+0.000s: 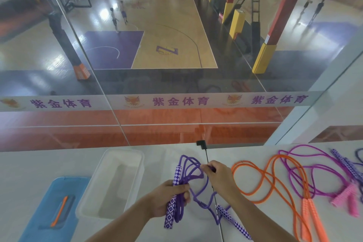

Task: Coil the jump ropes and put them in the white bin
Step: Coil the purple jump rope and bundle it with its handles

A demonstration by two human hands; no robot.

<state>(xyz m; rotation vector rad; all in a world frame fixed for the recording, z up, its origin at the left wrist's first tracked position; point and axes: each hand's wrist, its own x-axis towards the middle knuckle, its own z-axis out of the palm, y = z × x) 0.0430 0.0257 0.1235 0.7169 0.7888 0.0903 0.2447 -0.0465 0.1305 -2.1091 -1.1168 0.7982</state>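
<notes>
Left hand [172,197] grip: clenched round a bundle of purple rope loops plus one checkered purple-white handle [173,196], which stands roughly upright through the fist, its ends sticking out above and below. Right hand [218,176] grip: fingertips pinching a strand of the same purple jump rope [204,186] just up and right of the left fist. Loops fan out between the two hands, tops pointing away from the person.

Below the right wrist the rope trails down to its second checkered handle [233,220], lying loose on the white worktop [29,167], tilted toward the near edge.

Just left of the left hand: white bin [94,188], open top, nothing visible inside. Rope not in it yet. Further left of the bin: blue lid or tray [39,212] with a thin orange stick-like item [59,211] on it; can't tell what it is.

Right of the right hand: orange jump rope [275,180] spread uncoiled on the worktop, both orange handles side by side near the front edge. Past that, a magenta rope with pink handles [314,173], also uncoiled and overlapping the orange one. Far right edge: another purple patterned handle pair [345,165], partly cut off.

Beyond the worktop: glass wall [176,65] with a printed band, overlooking a basketball court.
</notes>
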